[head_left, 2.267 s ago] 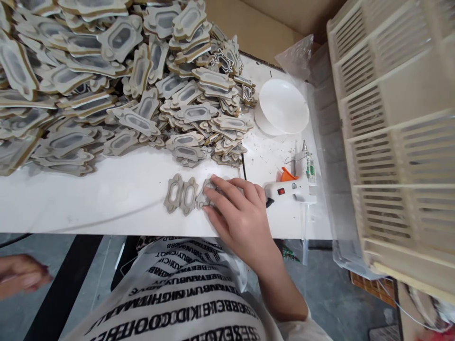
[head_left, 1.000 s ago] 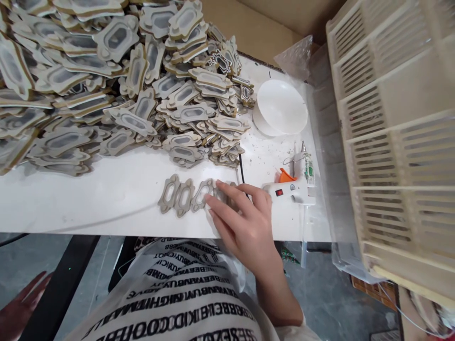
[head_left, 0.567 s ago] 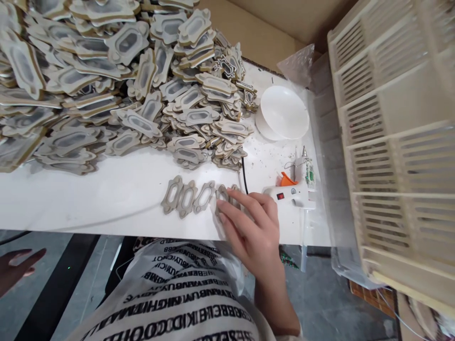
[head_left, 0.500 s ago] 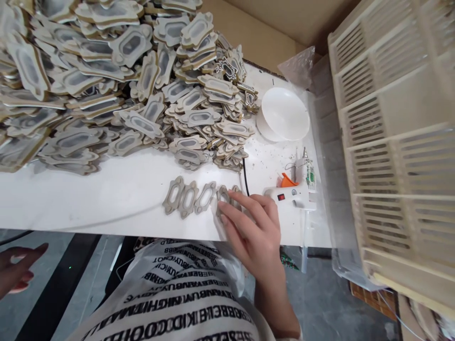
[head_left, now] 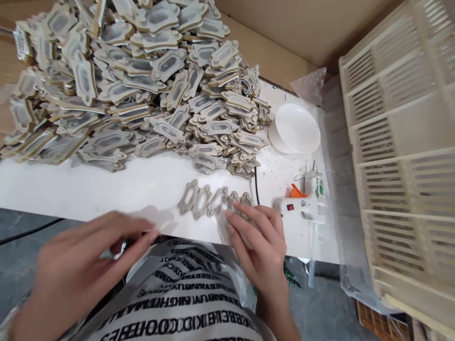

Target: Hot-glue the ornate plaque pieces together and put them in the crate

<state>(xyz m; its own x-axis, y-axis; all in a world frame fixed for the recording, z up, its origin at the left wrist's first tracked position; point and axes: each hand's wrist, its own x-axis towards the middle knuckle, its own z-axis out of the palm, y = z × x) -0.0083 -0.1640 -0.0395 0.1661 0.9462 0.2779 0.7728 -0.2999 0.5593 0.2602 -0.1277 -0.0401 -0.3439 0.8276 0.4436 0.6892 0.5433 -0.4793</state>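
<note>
A row of small flat grey cut-out frames (head_left: 204, 201) lies near the front edge of the white table (head_left: 106, 187). My right hand (head_left: 261, 239) rests flat with its fingers spread over the right end of that row, the fingertips touching the last pieces. My left hand (head_left: 83, 267) is raised in front of the table edge at lower left, blurred by motion, fingers stretched toward the table and holding nothing I can see. A white glue gun (head_left: 300, 208) with an orange trigger lies just right of my right hand.
A big heap of the same frame pieces (head_left: 135, 80) covers the back and left of the table. A white bowl (head_left: 296, 128) stands at the back right. A cream slatted plastic crate (head_left: 405, 156) stands at the right. A black cord (head_left: 256, 182) runs toward the heap.
My left hand has risen from below the table at far left to the table's front edge. My right hand slid rightward along the row, uncovering more pieces. The view tilted up.
</note>
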